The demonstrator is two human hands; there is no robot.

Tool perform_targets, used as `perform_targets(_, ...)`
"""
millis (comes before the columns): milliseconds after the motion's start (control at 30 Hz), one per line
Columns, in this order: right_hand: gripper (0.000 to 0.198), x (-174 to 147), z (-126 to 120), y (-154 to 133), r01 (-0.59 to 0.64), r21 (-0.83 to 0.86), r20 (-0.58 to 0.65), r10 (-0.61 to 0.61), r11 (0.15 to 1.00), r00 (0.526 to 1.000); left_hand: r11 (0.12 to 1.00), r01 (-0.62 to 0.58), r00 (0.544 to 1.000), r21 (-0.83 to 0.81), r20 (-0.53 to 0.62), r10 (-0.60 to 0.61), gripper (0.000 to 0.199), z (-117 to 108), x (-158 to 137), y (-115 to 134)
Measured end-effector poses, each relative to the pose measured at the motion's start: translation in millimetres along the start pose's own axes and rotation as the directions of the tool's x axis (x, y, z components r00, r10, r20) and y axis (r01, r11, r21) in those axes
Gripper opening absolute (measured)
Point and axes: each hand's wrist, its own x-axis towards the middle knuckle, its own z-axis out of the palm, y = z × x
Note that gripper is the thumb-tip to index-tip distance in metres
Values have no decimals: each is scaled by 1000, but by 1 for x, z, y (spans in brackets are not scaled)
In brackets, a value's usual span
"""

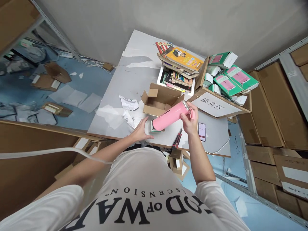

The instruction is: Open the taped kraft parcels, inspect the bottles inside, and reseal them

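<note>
My right hand [189, 120] is closed around the silver-topped end of a pink water bottle [169, 117], where a pink strap loop shows. The bottle is tilted, its lower end pointing left. That end lies at a small green and white box [151, 126], mostly hidden beneath it; how far the bottle is inside, I cannot tell. My left hand [142, 131] holds the box from the left, thumb at the near side and fingers at the far side. Just beyond the bottle stands an open brown cardboard carton [156, 102] with its flaps up.
Crumpled paper [129, 104], a red and black box cutter [177, 138] and a phone [202, 132] lie on the table [115, 83]. Behind are stacked books [181, 59] and a labelled carton [209, 102] of green boxes. A white cable [60, 150] crosses at left; cartons [269, 106] fill the right-hand shelves.
</note>
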Motion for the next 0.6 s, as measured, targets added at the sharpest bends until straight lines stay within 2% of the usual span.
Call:
perform_targets(100,54,-14,12,0,55,7,-51,-54,998,997,997,-70,996,21,55,69,118,9,13,-3)
perform_targets(167,52,-20,17,-2,70,-22,-43,-71,997,997,997,-75,995,12,70,74,112,14,19,-5)
perform_targets(333,51,-32,21,-5,60,-89,-8,-61,994,998,994,-98,995,-47,29,99,102,17,25,-13)
perform_targets(500,57,-48,31,-3,-16,-106,129,30,994,991,978,-167,984,-125,45,174,96,14,25,-14)
perform_targets(600,57,-51,40,-2,25,-192,208,15,981,978,979,-144,987,-144,43,152,97,14,24,-14)
